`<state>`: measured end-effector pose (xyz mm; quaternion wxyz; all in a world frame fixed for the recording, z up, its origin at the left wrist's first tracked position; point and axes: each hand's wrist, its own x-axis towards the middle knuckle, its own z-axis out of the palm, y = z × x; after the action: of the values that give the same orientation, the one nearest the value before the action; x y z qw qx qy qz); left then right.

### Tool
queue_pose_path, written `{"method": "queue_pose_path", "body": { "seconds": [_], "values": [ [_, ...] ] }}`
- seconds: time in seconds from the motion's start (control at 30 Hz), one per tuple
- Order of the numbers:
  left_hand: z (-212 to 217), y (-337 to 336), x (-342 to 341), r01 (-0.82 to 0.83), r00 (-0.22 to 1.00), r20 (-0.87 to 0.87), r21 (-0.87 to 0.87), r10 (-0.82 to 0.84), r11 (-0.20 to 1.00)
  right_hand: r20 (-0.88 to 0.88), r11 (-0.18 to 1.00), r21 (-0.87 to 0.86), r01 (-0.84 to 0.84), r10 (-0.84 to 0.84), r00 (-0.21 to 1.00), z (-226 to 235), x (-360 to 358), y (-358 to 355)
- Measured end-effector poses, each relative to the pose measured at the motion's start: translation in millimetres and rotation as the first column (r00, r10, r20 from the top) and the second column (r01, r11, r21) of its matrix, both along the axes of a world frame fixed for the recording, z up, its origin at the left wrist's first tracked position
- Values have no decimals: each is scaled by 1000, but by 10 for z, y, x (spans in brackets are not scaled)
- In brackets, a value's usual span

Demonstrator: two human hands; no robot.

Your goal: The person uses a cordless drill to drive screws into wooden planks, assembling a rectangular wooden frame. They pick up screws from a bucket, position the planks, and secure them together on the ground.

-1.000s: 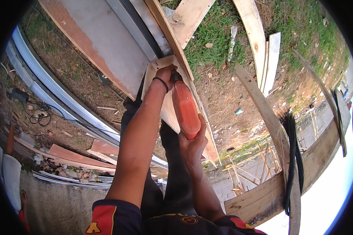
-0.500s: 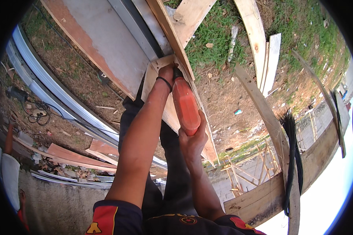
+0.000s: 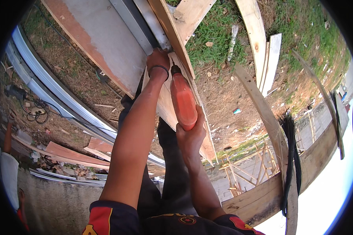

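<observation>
My right hand grips the rear of a red power drill. From its black chuck a thin bit points away from me, close beside my left hand. My left hand, with a dark band at the wrist, is closed at the near end of a grey metal channel; its fingers are mostly hidden, and what they hold does not show. Along the right of the drill runs a long wooden board on edge. A pale wooden piece lies below the drill.
Left of the channel is a wide grey-stained panel. Long metal profiles and a cable lie further left, near another person's arm. At right stand a timber post and a dark wire bundle.
My left hand has moved away from the chuck, up and left, covering the small wooden block seen before. The drill has shifted slightly left and up, and its bit now shows.
</observation>
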<state>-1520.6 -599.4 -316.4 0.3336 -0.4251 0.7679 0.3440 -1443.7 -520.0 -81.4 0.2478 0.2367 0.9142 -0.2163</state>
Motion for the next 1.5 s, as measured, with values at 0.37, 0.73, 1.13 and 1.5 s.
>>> {"method": "queue_pose_path", "body": {
  "seconds": [0.37, 0.73, 1.13, 1.5],
  "values": [
    [-18, -53, 14, 400, 914, -39, -79, -404, 913, 37, 999, -33, 43, -42, 998, 14, -99, 74],
    [19, -130, -14, 326, 944, 23, 107, -331, 939, 17, 999, -29, 29, -28, 999, 7, -78, 52],
    [-57, -110, 162, 388, 922, -61, 119, -383, 914, 45, 999, -13, 41, -40, 998, 31, -89, -69],
    [-107, -13, 212, 354, 932, -86, 1, -352, 935, 26, 999, 20, -49, 48, 998, -43, -120, -97]
  ]
}}
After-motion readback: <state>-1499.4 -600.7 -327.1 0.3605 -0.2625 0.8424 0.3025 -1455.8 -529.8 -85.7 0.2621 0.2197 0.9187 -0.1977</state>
